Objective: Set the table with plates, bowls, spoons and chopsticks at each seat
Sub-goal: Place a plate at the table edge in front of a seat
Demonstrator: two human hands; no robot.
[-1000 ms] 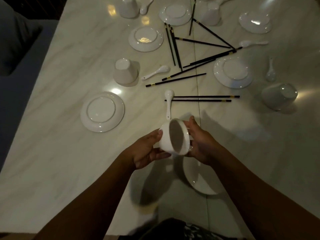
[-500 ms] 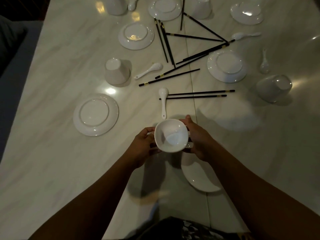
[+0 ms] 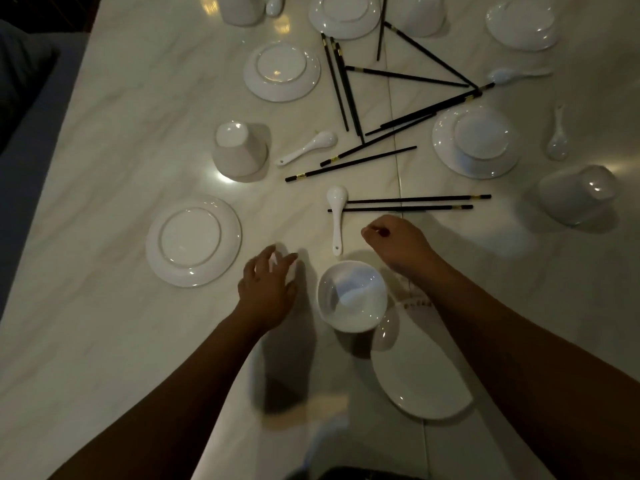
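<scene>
- A white round ceramic bowl (image 3: 351,295) stood upright, mouth up, near the tabletop's (image 3: 104,341) near edge, with neither hand touching it.
- The left hand (image 3: 266,289) hovered just left of the bowl, fingers spread and empty.
- The right hand (image 3: 398,244) sat just beyond and right of the bowl, fingers curled loosely inward, holding nothing visible.
- A white ceramic plate (image 3: 420,386) lay partly under the right forearm, close to the near edge and just behind the bowl.
- A white ceramic spoon (image 3: 336,216) lay beyond the bowl, its handle pointing toward it, its scoop beside the tips of a pair of black chopsticks (image 3: 408,204) lying parallel.
- Another white plate (image 3: 193,241), turned underside up, lay toward the left edge.
- An upside-down white bowl (image 3: 240,152) stood farther along the left side, a second white spoon (image 3: 308,147) beside it.
- More black chopsticks (image 3: 349,93) lay scattered and crossed around the middle of the tabletop.
- Toward the right edge were an inverted plate (image 3: 476,142), a tipped bowl (image 3: 576,194) and a third spoon (image 3: 557,140).
</scene>
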